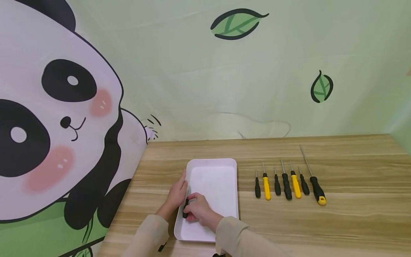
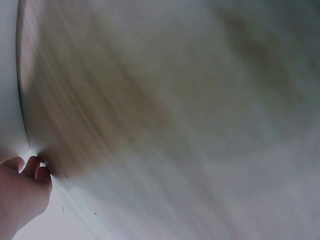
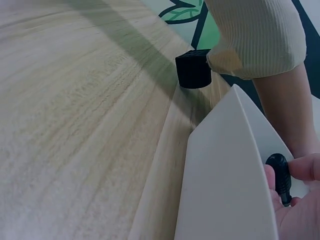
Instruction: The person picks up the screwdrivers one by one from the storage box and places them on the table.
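Note:
A black-handled screwdriver (image 1: pixel 185 211) lies along the inner left side of a white rectangular tray (image 1: pixel 219 185). My right hand (image 1: pixel 200 208) pinches its handle between thumb and fingers; the right wrist view shows this black ribbed handle (image 3: pixel 281 172) close up. At the tray's left wall, my left hand (image 1: pixel 176 193) holds the rim. The left wrist view has only part of that hand (image 2: pixel 25 192), its fingers bent at the tray's edge. The screwdriver's shaft is mostly hidden between the two hands.
Right of the tray, several black and yellow screwdrivers (image 1: pixel 285 184) stand in a row, tips pointing away. The longest, a black-and-yellow screwdriver (image 1: pixel 316 189), is at the far right. Behind the wooden table (image 1: pixel 363 178) hangs a green panda-print backdrop (image 1: pixel 179 71).

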Demonstrator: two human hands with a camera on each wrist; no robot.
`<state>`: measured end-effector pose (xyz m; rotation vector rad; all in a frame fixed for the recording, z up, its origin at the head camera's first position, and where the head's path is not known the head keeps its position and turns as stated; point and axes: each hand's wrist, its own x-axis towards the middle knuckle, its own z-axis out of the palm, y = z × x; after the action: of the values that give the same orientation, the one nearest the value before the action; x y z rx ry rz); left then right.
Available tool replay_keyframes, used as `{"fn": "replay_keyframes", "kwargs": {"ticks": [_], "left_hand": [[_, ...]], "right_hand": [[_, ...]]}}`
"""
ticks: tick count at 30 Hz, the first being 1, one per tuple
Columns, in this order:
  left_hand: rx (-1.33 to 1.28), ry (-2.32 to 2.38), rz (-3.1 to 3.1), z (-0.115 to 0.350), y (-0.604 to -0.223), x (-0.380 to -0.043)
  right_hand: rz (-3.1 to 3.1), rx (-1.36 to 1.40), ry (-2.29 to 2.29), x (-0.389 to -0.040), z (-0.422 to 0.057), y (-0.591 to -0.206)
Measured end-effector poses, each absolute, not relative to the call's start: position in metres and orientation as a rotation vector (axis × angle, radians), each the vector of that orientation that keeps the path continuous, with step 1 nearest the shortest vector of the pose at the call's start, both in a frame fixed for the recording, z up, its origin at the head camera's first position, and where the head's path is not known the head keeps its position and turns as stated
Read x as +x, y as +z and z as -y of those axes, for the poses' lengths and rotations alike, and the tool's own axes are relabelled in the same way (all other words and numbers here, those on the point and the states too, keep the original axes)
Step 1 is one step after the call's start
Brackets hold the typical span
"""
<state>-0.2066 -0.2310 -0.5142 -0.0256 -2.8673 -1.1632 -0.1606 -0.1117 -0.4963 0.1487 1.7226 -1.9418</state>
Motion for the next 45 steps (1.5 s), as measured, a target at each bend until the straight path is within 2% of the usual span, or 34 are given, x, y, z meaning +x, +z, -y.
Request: {"fn": "replay_keyframes", "kwargs": {"ticks": [45], "left_hand": [[0.019,-1.202,2.882,0.230,-0.515,-0.207]], "right_hand": [[-1.737,-0.033,-1.961,-0.169,0.051,-0.449]]}}
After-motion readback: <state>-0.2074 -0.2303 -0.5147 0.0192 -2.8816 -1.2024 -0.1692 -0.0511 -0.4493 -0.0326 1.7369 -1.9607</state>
